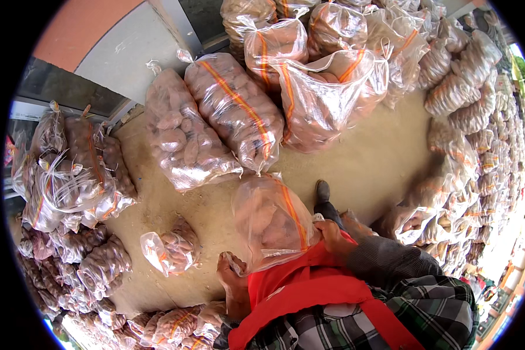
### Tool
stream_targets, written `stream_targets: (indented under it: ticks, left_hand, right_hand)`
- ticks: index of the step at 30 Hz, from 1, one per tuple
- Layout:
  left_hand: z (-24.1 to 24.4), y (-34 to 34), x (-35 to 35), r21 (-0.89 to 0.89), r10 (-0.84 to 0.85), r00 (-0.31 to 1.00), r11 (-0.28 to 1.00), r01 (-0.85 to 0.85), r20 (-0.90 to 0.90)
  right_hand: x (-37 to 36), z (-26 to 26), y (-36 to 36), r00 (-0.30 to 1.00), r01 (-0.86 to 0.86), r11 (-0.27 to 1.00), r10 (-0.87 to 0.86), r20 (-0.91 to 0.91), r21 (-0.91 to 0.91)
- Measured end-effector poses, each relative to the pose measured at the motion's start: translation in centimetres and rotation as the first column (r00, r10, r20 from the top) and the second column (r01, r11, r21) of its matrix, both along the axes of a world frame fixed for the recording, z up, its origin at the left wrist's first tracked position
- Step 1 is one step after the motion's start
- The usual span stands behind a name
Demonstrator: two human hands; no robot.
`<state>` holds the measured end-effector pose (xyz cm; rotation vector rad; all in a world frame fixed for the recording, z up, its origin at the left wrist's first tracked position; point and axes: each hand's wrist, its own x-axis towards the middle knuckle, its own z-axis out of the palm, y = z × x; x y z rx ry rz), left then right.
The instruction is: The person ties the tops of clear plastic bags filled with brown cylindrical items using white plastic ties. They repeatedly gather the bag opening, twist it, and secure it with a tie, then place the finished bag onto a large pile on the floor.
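Note:
A translucent plastic sack with an orange-and-yellow stripe (267,214) hangs in front of my red apron, with brownish tubers, probably sweet potatoes, showing through it. My left hand (232,273) grips one corner of its rim at the lower left. At the right, my right hand (330,232) holds the other corner. Just beyond stand two full, tied sacks, a narrower one (186,131) and a striped one (236,105). An open-topped sack (321,100) with tubers in it stands to their right. On the floor left of my hands sits a small, partly filled sack (175,247).
More filled sacks are stacked at the back (275,43), along the right side (450,183) and at the lower left (103,262). A bundle of clear plastic strips (61,188) lies over sacks at the left. My shoe (322,191) rests on the concrete floor (376,148).

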<state>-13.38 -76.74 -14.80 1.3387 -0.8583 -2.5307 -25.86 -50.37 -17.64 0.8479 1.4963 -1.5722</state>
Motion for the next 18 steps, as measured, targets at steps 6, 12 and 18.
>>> stream_targets:
  ticks: [6,12,18]
  left_hand:
    - [3.3,8.0,-9.3,0.048,-0.271,0.962,0.962,0.27,0.009]
    - [5.7,20.3,-14.9,0.07,-0.532,0.844,0.846,0.528,0.066]
    - [6.0,28.6,-20.1,0.033,-0.611,0.784,0.791,0.612,0.114]
  right_hand:
    - [1.0,6.2,10.6,0.815,-0.087,0.937,0.262,-0.517,0.337]
    - [0.0,9.1,23.3,0.827,0.112,0.951,0.072,-0.557,0.289]
    - [-1.6,8.0,30.7,0.829,0.359,0.909,-0.207,-0.519,0.211]
